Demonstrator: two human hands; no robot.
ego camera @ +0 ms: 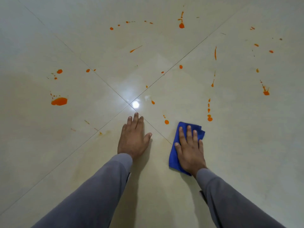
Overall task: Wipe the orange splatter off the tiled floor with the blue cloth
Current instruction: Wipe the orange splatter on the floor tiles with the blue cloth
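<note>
Head view: one blue cloth (176,153) under right hand (190,150); left hand (133,139) flat.

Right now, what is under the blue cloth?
The cloth lies flat on the tiled floor, with the right hand pressing on top. Whether any orange splatter sits beneath cannot be seen; the cloth covers that patch.

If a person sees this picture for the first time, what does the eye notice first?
Bright orange splatter dots the pale tiled floor, with its largest blob at the left. Near the bottom centre, the right hand presses flat on a blue cloth, while the left hand rests flat on the bare tile beside it.
</note>
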